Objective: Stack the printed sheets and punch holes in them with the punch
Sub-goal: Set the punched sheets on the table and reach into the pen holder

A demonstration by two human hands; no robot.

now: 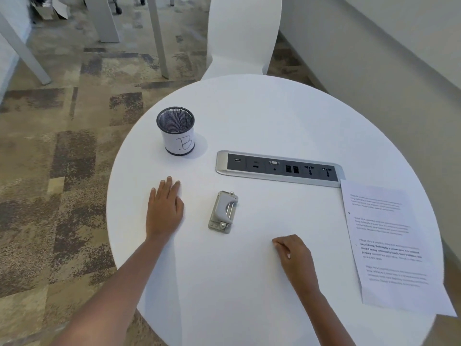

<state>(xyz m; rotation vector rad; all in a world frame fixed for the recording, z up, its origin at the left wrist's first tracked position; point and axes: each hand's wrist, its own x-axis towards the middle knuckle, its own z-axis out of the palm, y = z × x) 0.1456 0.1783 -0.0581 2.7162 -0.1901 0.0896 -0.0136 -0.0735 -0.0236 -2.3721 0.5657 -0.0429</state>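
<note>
A small grey hole punch (222, 212) lies flat near the middle of the round white table (262, 116). Printed sheets (389, 245) with blocks of text lie overlapped at the table's right side, their lower corner reaching past the rim. My left hand (164, 208) rests palm down on the table, to the left of the punch, fingers together and holding nothing. My right hand (293, 253) rests on the table below and to the right of the punch, fingers curled into a loose fist with nothing in it. Neither hand touches the punch or the sheets.
A black mesh pen cup (176, 131) with a paper label marked "B" stands at the back left. A built-in power and data socket strip (279, 168) runs across the middle. A white chair (244, 36) stands behind the table; carpet lies to the left.
</note>
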